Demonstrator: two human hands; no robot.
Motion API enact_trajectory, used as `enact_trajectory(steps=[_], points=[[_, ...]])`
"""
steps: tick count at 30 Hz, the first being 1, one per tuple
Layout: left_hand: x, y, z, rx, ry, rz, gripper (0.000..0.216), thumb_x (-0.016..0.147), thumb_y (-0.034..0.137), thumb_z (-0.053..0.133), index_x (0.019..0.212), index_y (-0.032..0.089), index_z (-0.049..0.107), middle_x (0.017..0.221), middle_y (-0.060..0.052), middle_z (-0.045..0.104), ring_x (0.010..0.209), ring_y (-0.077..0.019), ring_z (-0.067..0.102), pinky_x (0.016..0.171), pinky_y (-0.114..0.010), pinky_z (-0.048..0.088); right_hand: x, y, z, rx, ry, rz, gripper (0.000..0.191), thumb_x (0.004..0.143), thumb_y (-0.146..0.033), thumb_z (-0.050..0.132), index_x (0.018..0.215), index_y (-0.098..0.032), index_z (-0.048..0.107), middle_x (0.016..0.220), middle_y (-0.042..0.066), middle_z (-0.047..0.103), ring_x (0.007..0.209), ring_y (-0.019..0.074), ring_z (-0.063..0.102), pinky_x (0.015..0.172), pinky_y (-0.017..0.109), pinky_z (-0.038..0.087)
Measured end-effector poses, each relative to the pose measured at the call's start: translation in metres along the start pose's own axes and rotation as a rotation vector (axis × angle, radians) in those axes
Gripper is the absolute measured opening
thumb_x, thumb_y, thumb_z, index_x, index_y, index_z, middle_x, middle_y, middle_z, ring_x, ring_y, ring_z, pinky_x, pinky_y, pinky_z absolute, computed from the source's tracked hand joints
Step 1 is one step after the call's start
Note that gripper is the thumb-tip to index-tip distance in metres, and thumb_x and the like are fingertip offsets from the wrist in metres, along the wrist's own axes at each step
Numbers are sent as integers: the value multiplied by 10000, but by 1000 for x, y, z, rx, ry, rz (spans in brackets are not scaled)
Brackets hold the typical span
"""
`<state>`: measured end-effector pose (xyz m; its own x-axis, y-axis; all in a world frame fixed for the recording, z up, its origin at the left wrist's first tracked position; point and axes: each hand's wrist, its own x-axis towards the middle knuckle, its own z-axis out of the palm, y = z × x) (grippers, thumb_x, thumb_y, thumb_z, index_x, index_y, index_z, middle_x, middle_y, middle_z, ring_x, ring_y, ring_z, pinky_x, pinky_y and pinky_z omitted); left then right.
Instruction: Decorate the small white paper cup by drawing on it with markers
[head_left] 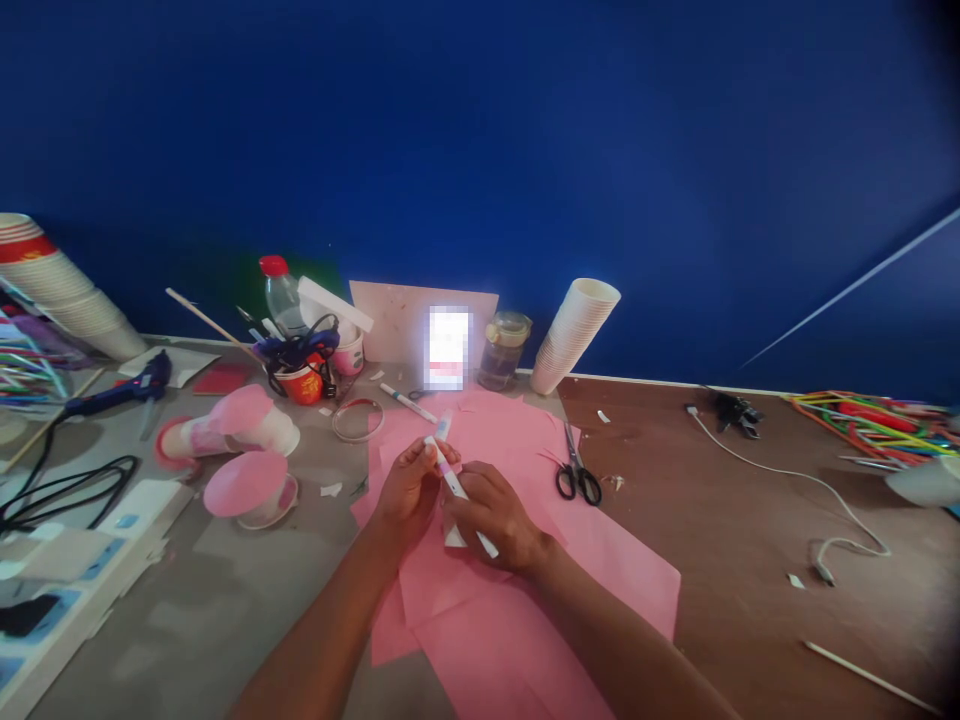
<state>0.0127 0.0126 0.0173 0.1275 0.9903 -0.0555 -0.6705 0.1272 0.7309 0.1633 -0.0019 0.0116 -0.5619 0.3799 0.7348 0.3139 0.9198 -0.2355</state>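
Marker pen [456, 487]: white barrel, pink band, held over pink paper sheets [525, 590]. Long axis ran from lower right up to upper left. Right hand [491, 515] gripped the lower barrel; left hand [409, 490] pinched the upper end, nearer the cap [443, 426].

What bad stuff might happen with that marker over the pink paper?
The marker is held in both the left hand and the right hand right above the pink paper, so a slip might leave a stray mark on it. The scissors lie close by the right hand, so a careless reach might catch the blades.
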Motion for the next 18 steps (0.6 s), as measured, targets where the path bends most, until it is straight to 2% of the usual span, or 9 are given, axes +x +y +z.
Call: enact_trajectory(steps=[18], points=[[-1, 0, 4, -19, 7, -1, 301, 685, 419, 787, 636, 158, 647, 665, -10, 590, 651, -129, 526, 609, -262, 424, -1, 0, 1, -5, -14, 14, 201, 846, -75, 466, 986, -205, 526, 836, 60, 548, 855, 205, 519, 842, 397, 513]])
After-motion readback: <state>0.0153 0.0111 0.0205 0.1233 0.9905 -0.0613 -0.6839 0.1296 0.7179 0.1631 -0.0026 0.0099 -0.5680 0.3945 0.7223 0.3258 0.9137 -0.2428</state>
